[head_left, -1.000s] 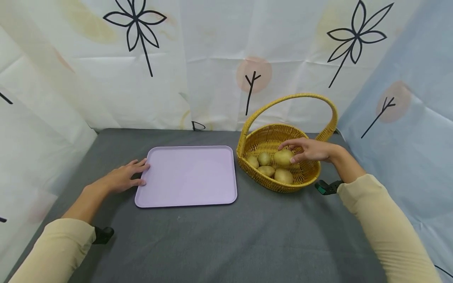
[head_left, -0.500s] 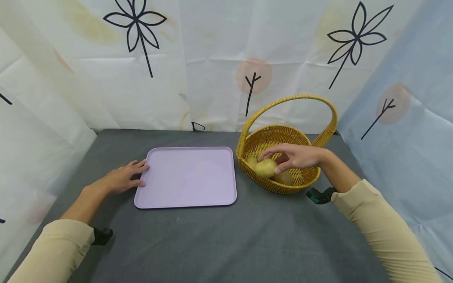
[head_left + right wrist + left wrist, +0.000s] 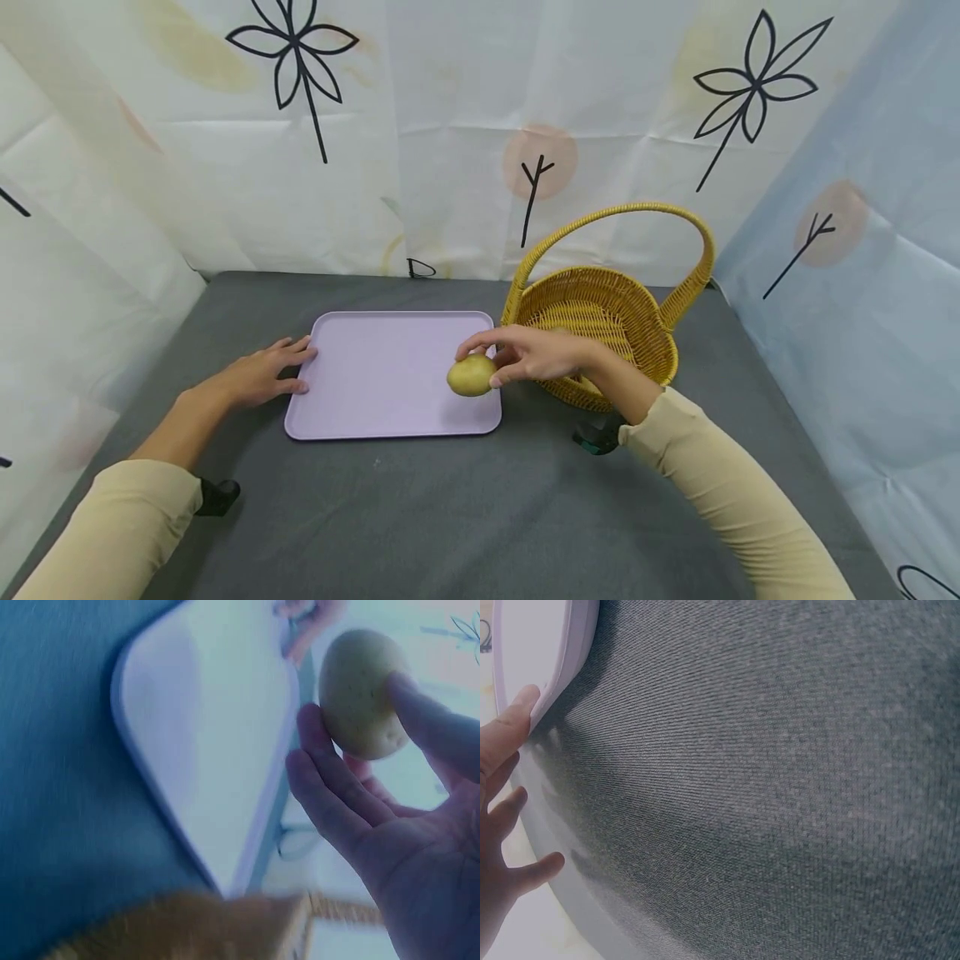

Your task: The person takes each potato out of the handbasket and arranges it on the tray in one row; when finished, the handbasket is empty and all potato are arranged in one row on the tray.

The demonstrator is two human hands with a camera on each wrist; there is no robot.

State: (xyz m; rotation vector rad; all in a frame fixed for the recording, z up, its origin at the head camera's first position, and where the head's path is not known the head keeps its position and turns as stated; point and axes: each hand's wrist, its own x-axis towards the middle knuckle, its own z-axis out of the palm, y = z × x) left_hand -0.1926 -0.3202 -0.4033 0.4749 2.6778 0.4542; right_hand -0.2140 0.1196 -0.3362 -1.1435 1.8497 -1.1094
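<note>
A yellowish potato is pinched between the thumb and fingers of my right hand, held above the right end of a pale purple tray. In the right wrist view the same potato shows between thumb and fingertips. My left hand rests on the tray's left edge with fingers spread; in the left wrist view a digit touches the rim of the tray. Beside the tray stands a yellow wicker basket with a tall handle. My right hand and forearm hide most of its contents.
Dark grey cloth covers the table. A white patterned curtain hangs behind, and a bluish one stands at the right. The basket's arched handle rises behind my right forearm.
My right hand has lifted a potato out of the basket and carried it left over the tray's right end. The left hand has stayed at the tray's edge.
</note>
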